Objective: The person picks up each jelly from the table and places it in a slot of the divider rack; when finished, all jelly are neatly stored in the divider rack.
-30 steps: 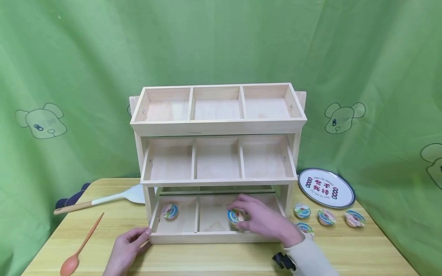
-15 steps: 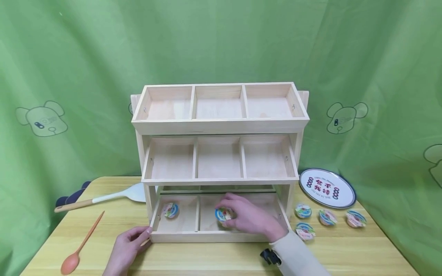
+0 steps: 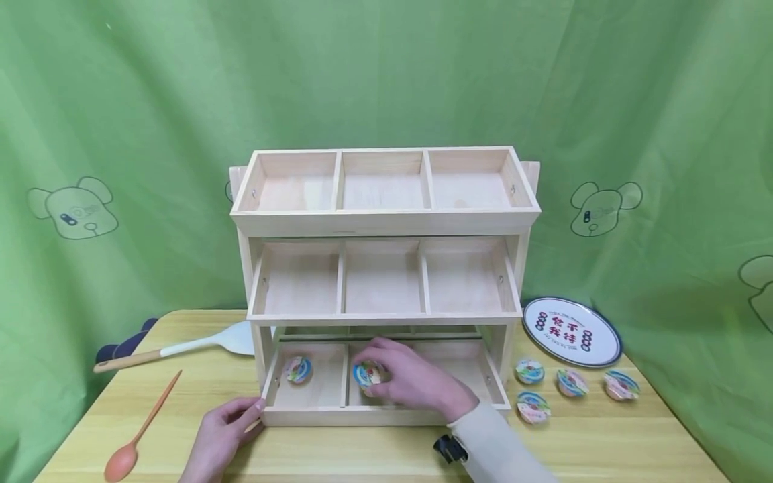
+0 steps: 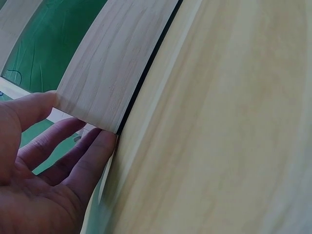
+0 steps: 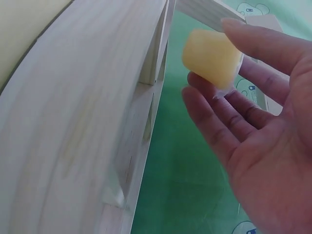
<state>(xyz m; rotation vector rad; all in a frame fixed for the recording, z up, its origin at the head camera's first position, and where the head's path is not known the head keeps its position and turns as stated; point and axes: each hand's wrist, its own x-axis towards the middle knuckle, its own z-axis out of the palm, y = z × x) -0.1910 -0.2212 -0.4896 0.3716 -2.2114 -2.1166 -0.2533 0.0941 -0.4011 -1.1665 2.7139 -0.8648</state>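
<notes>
My right hand point(image 3: 417, 377) pinches a small jelly cup point(image 3: 370, 376) between thumb and fingers, over the middle compartment of the bottom tray point(image 3: 386, 417). The right wrist view shows the jelly cup's yellowish, translucent body point(image 5: 209, 57) at the fingertips. At the tray's front left corner, my left hand point(image 3: 225, 429) grips the wood, its thumb on the upper edge and a fingertip at the lower edge of the front board point(image 4: 105, 78). Another jelly cup point(image 3: 298, 369) sits in the tray's left compartment. The tray belongs to a three-tier wooden rack point(image 3: 386, 223).
Several jelly cups point(image 3: 571, 383) stand on the table point(image 3: 640, 436) right of the rack, with a white, blue-rimmed plate point(image 3: 570, 342) behind them. To the left lie a white spatula point(image 3: 199, 344) with a wooden handle and an orange spoon point(image 3: 123, 461). A green curtain point(image 3: 386, 74) hangs behind.
My right hand has moved left with the jelly cup, towards the divider beside the left compartment. The left hand has stayed at the tray corner.
</notes>
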